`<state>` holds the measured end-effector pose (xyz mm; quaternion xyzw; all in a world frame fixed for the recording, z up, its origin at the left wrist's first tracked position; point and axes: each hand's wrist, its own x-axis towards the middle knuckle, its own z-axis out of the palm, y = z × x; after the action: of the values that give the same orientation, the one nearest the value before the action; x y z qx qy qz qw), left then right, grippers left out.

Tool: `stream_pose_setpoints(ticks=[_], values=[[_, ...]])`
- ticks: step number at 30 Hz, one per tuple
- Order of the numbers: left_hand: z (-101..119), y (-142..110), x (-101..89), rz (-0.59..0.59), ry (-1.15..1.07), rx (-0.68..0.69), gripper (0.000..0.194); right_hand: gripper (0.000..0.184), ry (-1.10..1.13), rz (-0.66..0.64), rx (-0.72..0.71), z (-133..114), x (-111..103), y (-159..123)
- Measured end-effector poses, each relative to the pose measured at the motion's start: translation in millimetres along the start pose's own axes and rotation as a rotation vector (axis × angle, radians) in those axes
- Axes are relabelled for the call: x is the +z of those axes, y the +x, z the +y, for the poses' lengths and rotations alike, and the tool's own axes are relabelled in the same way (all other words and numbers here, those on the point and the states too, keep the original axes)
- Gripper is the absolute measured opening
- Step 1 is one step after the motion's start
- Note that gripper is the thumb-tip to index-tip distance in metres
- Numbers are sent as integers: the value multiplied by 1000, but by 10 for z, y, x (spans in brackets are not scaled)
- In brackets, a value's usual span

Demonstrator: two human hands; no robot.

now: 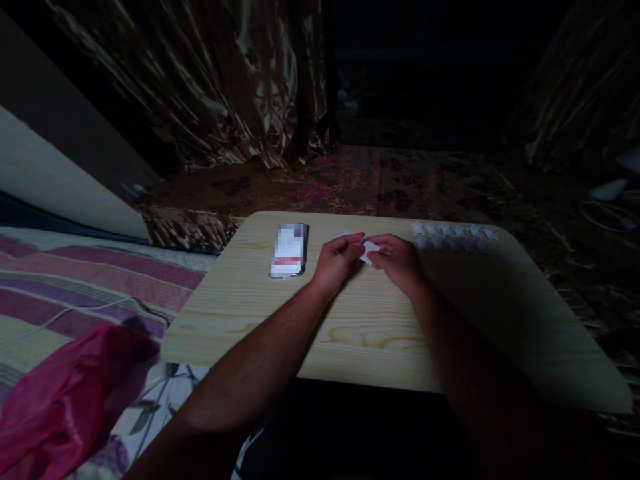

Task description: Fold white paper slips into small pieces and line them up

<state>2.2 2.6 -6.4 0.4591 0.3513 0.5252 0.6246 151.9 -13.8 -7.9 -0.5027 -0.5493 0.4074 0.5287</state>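
Observation:
Both my hands meet over the far middle of a small light wooden table [370,333]. My left hand [337,259] and my right hand [397,257] pinch a small white piece of paper [370,250] between their fingertips, just above the tabletop. A stack of white paper slips with a red stripe [289,251] lies to the left of my left hand. To the right of my right hand, several small folded white paper pieces [453,235] lie in rows near the table's far edge.
A pink plastic bag [65,393] lies on a striped blanket [75,287] at the left. Patterned curtains [200,80] hang behind, and a dark patterned carpet [390,180] spreads beyond the table. The room is dim.

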Motion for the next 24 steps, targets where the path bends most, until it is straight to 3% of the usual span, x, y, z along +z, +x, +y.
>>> stream_pose_setpoints(ticks=[6,14,24], values=[[5,10,-3,5,-22,15,39,32,4,9,5,-20,13,-3],[-30,40,-29,3,-47,53,24,37,-34,6,-63,-17,12,-18],[-8,26,-14,22,-29,38,27,35,-35,12,-55,-7,22,-20]])
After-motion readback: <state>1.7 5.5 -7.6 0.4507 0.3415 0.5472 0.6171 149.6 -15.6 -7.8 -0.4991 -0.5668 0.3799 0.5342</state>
